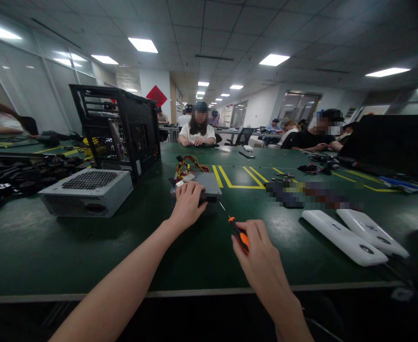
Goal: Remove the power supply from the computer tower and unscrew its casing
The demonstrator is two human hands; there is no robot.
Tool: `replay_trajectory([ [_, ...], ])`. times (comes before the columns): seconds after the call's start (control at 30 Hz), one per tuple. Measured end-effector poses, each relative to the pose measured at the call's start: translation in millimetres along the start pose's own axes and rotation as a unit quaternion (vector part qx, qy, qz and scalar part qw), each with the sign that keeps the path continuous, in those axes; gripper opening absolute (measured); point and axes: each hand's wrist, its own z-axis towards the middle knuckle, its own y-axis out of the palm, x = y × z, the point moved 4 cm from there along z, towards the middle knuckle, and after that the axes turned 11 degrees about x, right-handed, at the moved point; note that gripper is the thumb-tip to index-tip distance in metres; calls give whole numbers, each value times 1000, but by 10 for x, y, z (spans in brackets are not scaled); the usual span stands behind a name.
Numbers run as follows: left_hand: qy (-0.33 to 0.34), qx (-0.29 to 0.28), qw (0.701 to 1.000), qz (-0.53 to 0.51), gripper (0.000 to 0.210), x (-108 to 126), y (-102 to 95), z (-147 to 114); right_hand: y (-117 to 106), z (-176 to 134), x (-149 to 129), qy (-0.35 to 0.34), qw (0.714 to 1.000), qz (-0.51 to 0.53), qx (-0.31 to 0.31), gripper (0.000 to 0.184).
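My left hand (186, 204) is closed over the near side of a small grey power supply (211, 181), holding it against the green table. A bundle of coloured cables (190, 165) comes out behind that unit. In my right hand (262, 254) is a screwdriver (233, 221) with an orange and black handle. Its thin shaft points up and left, and the tip is at or very close to the unit's right front corner; whether it touches, I cannot tell. The left palm and fingers hide part of the unit's front.
A larger power supply (88, 190) sits left, before an open black computer case (123, 128). Two white devices (344, 237) lie right, near a dark pouch-like item (283, 194). Black cables (23, 175) pile up far left. A person (198, 130) sits across the table (123, 256).
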Motion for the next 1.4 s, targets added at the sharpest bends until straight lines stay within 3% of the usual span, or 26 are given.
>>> replay_trajectory([
  [0.27, 0, -5, 1000, 1, 32, 3, -4, 3, 36, -20, -20, -2, 1000, -4, -25, 24],
  [0.53, -2, -8, 1000, 1, 32, 18, -13, 10, 135, -46, -42, 26, 994, 18, -101, 33],
  [0.87, 0, -2, 1000, 5, 31, 13, -4, 10, 95, 2, -34, 15, 998, -15, -52, 29],
  [1.0, 1, -3, 1000, 2, 30, 13, -12, 10, 120, 14, -5, 24, 999, 17, -32, 28],
  [1.13, -8, -7, 1000, 0, 30, 16, -8, 12, 132, 5, -58, 34, 998, 41, -44, 23],
  [1.4, -12, -14, 1000, -5, 31, 13, -16, 14, 124, 7, -72, 34, 998, -6, -58, 25],
])
